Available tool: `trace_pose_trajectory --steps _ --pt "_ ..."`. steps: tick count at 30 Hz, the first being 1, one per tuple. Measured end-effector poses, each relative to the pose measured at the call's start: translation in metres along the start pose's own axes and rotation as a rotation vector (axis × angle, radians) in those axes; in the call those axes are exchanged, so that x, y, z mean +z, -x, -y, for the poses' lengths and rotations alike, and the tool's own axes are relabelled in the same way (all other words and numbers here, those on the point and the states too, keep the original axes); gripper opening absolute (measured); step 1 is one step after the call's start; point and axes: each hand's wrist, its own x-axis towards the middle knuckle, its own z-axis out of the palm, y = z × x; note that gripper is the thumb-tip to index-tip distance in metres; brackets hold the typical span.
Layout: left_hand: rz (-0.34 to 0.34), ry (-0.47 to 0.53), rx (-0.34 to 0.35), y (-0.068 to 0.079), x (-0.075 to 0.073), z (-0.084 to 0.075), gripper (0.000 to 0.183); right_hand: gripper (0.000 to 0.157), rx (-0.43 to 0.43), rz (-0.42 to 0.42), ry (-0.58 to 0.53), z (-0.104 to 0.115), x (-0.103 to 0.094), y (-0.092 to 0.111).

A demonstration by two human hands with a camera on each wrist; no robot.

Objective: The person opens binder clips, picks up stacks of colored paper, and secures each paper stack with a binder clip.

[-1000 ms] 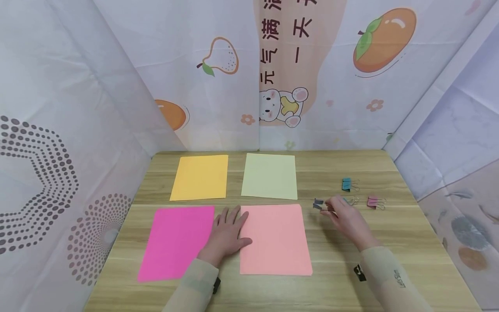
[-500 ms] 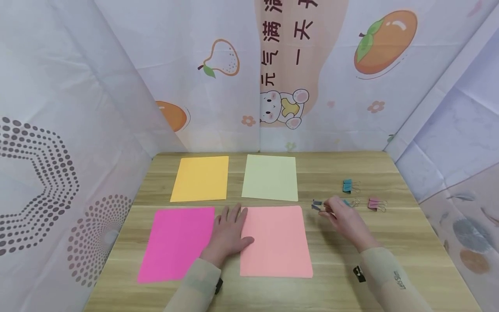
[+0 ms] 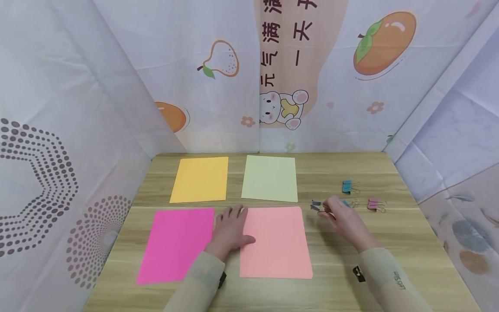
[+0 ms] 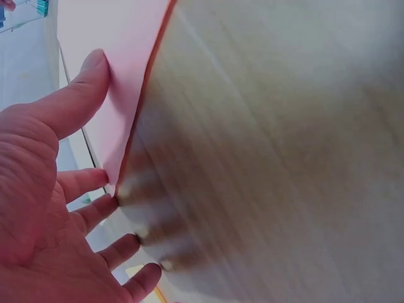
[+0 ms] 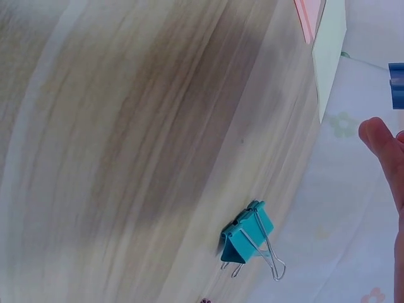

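Observation:
My left hand (image 3: pixel 231 232) rests at the left edge of a light pink sheet of paper (image 3: pixel 278 242). In the left wrist view its thumb (image 4: pixel 79 91) lies over the sheet, and its straight fingertips reach the sheet's corner and the tabletop. On the right, my right hand (image 3: pixel 347 222) pinches a dark blue binder clip (image 3: pixel 316 203) by its wire handles, with the clip's two plates spread apart. That clip is just right of the pink sheet's upper corner. Only the edge of the hand and part of the clip (image 5: pixel 396 85) show in the right wrist view.
A magenta sheet (image 3: pixel 177 247), a yellow sheet (image 3: pixel 200 180) and a pale green sheet (image 3: pixel 270 178) lie on the wooden table. Beyond the right hand are a teal binder clip (image 3: pixel 347 186), a mauve one (image 3: pixel 373 204) and another teal one, partly hidden. Printed cloth hangs behind.
My left hand has shifted slightly right, its thumb a little farther over the pink sheet. The right hand keeps its pinch, and the dark blue clip has moved slightly left.

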Motion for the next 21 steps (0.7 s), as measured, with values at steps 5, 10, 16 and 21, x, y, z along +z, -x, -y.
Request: trace_pose_trajectory --steps 5,10,16,21 --pt "-0.003 0.006 -0.012 -0.0006 -0.0027 -0.0013 0.099 0.033 0.004 0.013 0.001 0.001 -0.0003 -0.0015" --pt "0.002 0.009 -0.019 -0.0016 -0.0048 -0.0025 0.101 0.032 0.009 0.029 0.005 0.0019 0.0 -0.0024" --pt "0.007 0.024 -0.019 -0.0066 -0.0047 -0.0025 0.103 0.032 -0.005 0.028 0.004 0.003 -0.0003 -0.0039" --pt "0.016 0.047 -0.03 -0.0086 -0.0026 -0.0038 0.088 0.032 -0.013 0.022 -0.002 0.0029 0.0001 -0.0043"
